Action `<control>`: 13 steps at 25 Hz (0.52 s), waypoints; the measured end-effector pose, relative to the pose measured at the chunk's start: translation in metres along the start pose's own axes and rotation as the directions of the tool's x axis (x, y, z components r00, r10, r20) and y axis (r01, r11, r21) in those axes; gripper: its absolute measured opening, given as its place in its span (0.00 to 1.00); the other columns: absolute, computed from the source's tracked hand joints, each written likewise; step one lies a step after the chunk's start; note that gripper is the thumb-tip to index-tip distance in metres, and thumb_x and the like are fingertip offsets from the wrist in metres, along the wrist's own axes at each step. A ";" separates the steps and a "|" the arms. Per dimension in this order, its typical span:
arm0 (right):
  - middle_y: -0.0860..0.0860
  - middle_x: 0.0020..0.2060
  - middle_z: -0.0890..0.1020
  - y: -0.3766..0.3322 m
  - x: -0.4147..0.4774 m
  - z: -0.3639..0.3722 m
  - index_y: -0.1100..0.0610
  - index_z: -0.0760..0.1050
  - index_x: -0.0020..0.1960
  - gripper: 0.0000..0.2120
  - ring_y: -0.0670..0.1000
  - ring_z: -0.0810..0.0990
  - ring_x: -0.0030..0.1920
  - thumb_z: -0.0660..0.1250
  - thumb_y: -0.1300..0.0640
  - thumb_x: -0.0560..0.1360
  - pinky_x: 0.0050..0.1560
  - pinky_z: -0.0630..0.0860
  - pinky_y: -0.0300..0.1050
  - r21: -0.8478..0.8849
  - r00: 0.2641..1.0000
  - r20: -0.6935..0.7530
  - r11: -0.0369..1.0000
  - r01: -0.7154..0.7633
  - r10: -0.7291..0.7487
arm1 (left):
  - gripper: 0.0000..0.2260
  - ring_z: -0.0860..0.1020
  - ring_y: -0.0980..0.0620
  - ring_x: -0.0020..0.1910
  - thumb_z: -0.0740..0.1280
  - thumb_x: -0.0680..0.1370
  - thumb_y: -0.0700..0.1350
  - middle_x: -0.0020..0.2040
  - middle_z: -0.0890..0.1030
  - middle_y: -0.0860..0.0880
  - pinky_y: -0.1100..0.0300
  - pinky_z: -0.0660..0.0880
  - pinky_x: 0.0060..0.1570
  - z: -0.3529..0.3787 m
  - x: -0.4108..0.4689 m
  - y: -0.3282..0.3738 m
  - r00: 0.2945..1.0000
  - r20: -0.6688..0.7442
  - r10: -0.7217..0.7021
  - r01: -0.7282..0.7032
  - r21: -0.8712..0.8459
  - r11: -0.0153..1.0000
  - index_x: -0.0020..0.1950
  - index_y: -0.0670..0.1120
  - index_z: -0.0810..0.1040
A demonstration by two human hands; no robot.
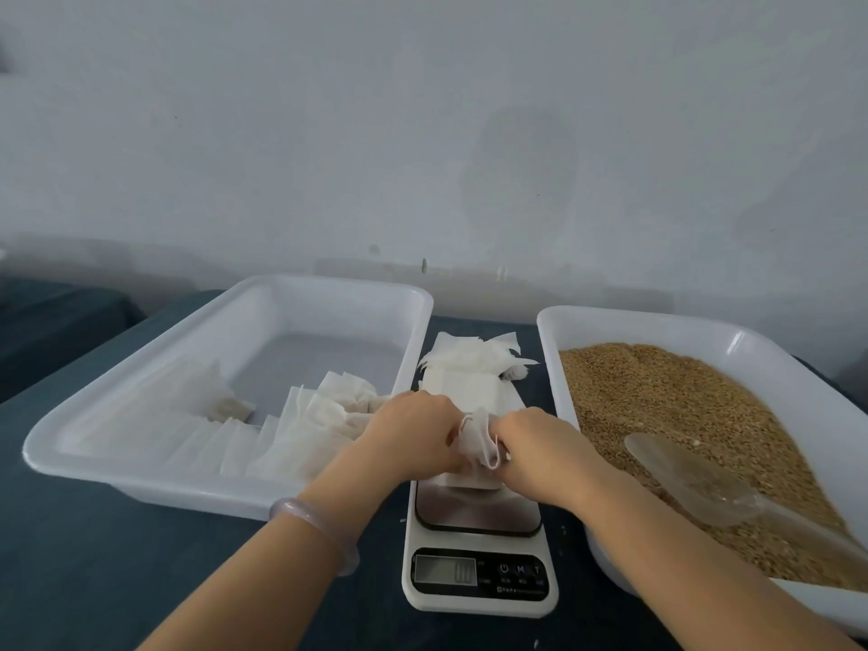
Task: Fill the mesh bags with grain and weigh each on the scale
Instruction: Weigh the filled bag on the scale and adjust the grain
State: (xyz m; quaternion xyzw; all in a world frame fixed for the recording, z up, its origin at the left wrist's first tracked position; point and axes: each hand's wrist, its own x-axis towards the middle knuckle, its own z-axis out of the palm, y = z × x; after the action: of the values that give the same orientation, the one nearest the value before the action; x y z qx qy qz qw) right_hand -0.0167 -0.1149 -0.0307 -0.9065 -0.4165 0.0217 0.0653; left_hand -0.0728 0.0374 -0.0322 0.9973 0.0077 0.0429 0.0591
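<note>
Over the scale's platform, my left hand (413,432) and my right hand (540,446) both pinch the top of one white mesh bag (479,446). The bag's lower part rests on the kitchen scale (479,575), whose display is too blurred to read. Behind the scale lies a loose pile of empty mesh bags (469,368). The white tray on the right (775,350) holds brown grain (667,401) with a clear plastic scoop (695,481) lying on it. The white tray on the left (117,434) holds several mesh bags (300,429).
The trays and scale stand on a dark blue cloth-covered table (94,580) against a pale wall. A clear bangle (314,533) circles my left wrist. A few grains lie scattered on the cloth beside the scale.
</note>
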 end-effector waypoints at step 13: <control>0.50 0.30 0.65 -0.006 0.010 -0.003 0.52 0.60 0.29 0.16 0.48 0.63 0.28 0.61 0.62 0.72 0.27 0.56 0.40 -0.170 0.988 0.153 0.985 0.002 0.025 | 0.12 0.75 0.48 0.45 0.65 0.75 0.54 0.43 0.79 0.47 0.58 0.65 0.44 0.015 0.008 -0.001 0.990 0.012 0.140 -0.139 0.238 0.961 0.38 0.48 0.68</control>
State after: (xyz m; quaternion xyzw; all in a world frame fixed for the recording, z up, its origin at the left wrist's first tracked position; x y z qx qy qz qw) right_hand -0.0144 -0.1039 -0.0267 -0.9067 -0.4155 0.0569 -0.0448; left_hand -0.0634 0.0368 -0.0462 0.9951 -0.0575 0.0480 -0.0639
